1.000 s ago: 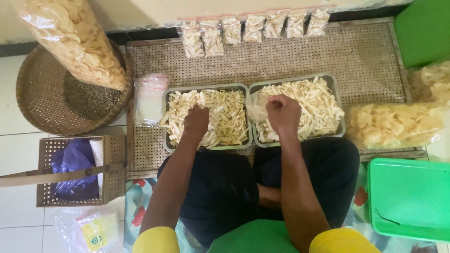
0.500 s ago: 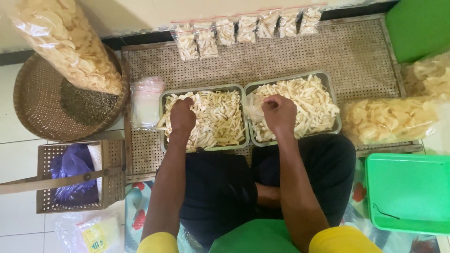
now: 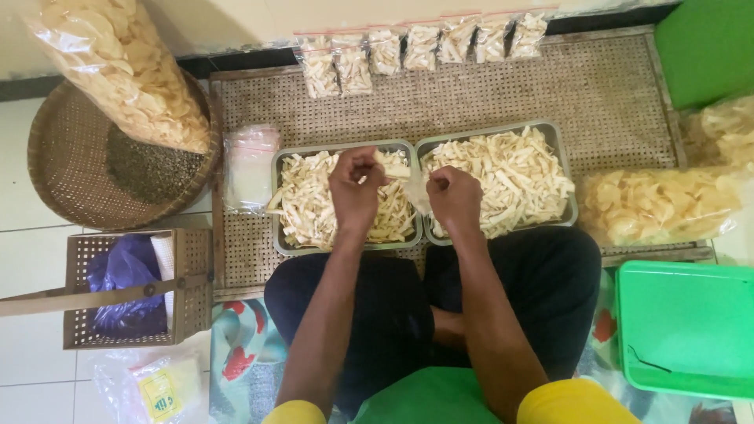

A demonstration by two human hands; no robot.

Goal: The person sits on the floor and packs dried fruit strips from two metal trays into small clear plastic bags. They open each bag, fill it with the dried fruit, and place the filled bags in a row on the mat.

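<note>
A small clear plastic bag [image 3: 414, 188] hangs between the two hands, over the seam where the two metal trays meet — the right hand [image 3: 454, 198] is curled shut, pinching its rim, while the left hand [image 3: 355, 188] has fingers bunched round some pale chip strips just beside the bag's mouth, prob. so spills fall back into a tray. Left tray [image 3: 280, 212] & right tray [image 3: 567, 206] sit side by side at the woven mat's [image 3: 613, 86] near edge, within arm's reach of the crossed legs. Filled packets [image 3: 420, 45] line the mat's far edge, spare empty bags [image 3: 250, 166] lie at its left edge — each kept apart from the loose strips.
</note>
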